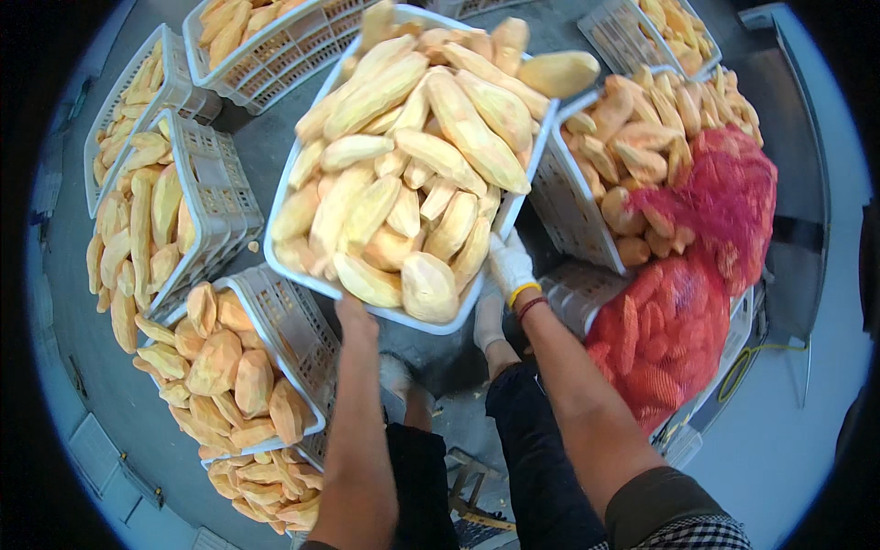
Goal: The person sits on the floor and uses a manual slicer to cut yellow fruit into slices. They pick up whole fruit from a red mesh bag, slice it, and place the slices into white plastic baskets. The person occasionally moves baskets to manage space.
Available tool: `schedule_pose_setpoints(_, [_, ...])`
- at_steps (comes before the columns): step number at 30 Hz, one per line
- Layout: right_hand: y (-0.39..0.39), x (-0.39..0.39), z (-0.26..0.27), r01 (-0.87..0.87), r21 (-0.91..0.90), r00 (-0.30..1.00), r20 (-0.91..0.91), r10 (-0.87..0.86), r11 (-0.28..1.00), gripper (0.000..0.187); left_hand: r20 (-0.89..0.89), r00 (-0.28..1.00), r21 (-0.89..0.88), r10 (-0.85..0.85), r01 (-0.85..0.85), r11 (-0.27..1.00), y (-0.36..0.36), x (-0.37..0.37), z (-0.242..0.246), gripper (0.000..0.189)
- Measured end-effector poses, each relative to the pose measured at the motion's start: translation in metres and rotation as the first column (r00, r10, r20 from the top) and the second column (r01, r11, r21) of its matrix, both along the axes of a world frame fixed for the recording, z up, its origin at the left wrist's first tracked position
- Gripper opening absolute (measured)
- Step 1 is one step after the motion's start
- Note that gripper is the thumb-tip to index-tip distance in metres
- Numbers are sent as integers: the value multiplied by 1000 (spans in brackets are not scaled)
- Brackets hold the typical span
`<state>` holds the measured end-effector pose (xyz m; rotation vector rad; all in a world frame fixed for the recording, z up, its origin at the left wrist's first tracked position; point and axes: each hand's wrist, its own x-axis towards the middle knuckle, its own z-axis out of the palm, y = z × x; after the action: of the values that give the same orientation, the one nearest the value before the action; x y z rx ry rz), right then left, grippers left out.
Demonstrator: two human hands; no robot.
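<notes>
In front of me is a white plastic crate, heaped above its rim with peeled sweet potatoes. My left hand is at the crate's near left edge, its fingers hidden beneath the rim. On the near right side, my right hand grips the crate's edge; it wears a white glove with a yellow cuff. One large sweet potato sticks out over the far right corner. Below the crate my feet stand apart on the grey floor.
More filled crates stand close on the left, behind and on the right. Red mesh sacks of sweet potatoes bulge near my right arm. Between my legs is a low stool. A yellow hose lies far right.
</notes>
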<state>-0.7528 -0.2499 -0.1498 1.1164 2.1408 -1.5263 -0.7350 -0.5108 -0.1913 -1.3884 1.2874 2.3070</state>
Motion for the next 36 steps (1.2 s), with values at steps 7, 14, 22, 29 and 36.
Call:
schedule_pose_setpoints(7, [37, 98, 7, -110, 29, 994, 15, 110, 993, 62, 168, 968, 0, 187, -190, 982, 66, 173, 3, 47])
schedule_pose_setpoints(14, [40, 129, -28, -132, 158, 980, -125, 153, 979, 55, -5, 979, -131, 206, -205, 970, 71, 203, -9, 39])
schedule_pose_setpoints(22, [39, 126, -17, -156, 265, 977, -99, 188, 952, 52, -15, 955, -319, 298, -287, 903, 81, 188, -11, 47])
schedule_pose_setpoints(29, [51, 121, -28, -280, 327, 931, -135, 338, 903, 56, -154, 977, 134, 147, -127, 983, 57, 190, -21, 43])
schedule_pose_setpoints(36, [51, 141, -30, -256, 330, 934, -158, 320, 909, 65, -112, 990, 100, 82, -71, 992, 63, 207, -9, 33])
